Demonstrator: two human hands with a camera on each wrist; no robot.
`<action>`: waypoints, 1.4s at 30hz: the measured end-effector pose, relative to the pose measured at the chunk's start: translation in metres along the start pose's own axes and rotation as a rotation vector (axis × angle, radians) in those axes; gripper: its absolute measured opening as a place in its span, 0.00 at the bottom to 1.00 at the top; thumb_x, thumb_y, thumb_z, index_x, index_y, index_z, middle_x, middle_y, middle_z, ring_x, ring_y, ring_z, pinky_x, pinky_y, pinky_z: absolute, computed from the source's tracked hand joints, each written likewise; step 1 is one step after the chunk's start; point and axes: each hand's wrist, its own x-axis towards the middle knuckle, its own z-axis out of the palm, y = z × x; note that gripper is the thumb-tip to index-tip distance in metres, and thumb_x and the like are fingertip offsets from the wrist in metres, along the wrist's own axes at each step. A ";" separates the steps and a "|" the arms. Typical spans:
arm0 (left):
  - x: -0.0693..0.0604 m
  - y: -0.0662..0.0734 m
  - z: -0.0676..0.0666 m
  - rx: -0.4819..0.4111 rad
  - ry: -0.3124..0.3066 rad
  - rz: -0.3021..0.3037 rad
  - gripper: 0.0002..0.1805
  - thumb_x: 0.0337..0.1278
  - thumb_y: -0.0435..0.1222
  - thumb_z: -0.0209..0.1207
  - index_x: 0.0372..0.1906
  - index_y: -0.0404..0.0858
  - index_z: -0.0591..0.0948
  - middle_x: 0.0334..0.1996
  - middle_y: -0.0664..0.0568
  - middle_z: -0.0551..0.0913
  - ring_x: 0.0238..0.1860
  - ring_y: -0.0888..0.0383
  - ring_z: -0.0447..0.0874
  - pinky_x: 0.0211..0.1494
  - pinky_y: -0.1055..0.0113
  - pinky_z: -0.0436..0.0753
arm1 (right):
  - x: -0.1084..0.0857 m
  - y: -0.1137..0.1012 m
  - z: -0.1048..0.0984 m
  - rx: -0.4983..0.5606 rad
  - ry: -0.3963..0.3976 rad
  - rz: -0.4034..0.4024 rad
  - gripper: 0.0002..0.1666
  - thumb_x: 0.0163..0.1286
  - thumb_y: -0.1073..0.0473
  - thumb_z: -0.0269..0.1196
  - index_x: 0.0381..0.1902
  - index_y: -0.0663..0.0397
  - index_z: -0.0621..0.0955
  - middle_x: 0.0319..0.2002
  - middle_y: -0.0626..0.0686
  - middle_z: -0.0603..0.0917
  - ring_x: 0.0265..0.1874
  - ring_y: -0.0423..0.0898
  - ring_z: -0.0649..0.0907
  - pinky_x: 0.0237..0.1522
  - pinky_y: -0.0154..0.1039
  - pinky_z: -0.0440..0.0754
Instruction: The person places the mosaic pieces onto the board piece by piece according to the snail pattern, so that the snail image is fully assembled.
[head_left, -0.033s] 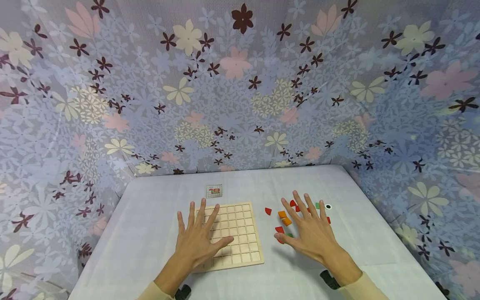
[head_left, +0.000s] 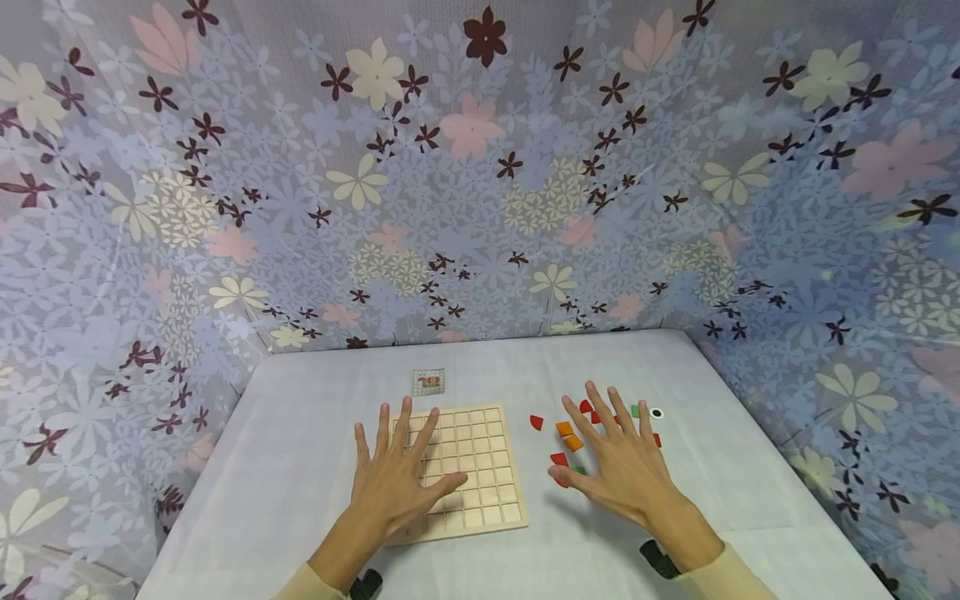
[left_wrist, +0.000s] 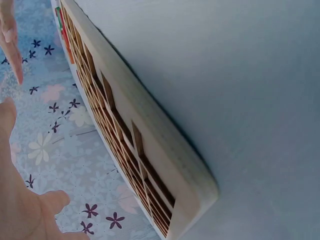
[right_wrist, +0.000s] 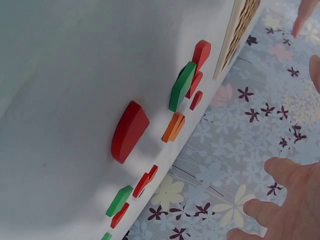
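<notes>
Fingers spread wide, my left hand (head_left: 390, 483) hovers over the left part of a wooden grid board (head_left: 480, 467) and holds nothing. The right hand (head_left: 630, 475), also spread and empty, is above several small coloured pieces to the right of the board. Around it lie orange pieces (head_left: 573, 442), a red piece (head_left: 536, 422) and a black-and-white round piece (head_left: 657, 413); the hand covers part of the group. In the right wrist view, a large red piece (right_wrist: 130, 132) and a green piece (right_wrist: 182, 86) lie flat on the table, below the right hand (right_wrist: 290, 205).
A small picture card (head_left: 428, 382) with a coloured figure on a grid lies behind the board. The white-covered table (head_left: 300, 417) ends at a flowered cloth (head_left: 480, 208) that hangs behind and on both sides. Each wrist carries a black device.
</notes>
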 end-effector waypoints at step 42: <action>-0.047 -0.045 -0.020 -0.129 -0.317 0.024 0.71 0.52 0.73 0.82 0.95 0.48 0.64 0.94 0.25 0.53 0.94 0.19 0.52 0.88 0.09 0.49 | -0.003 -0.067 0.023 0.304 -0.400 -0.283 0.50 0.79 0.32 0.76 0.89 0.43 0.76 0.91 0.65 0.70 0.89 0.73 0.70 0.87 0.80 0.68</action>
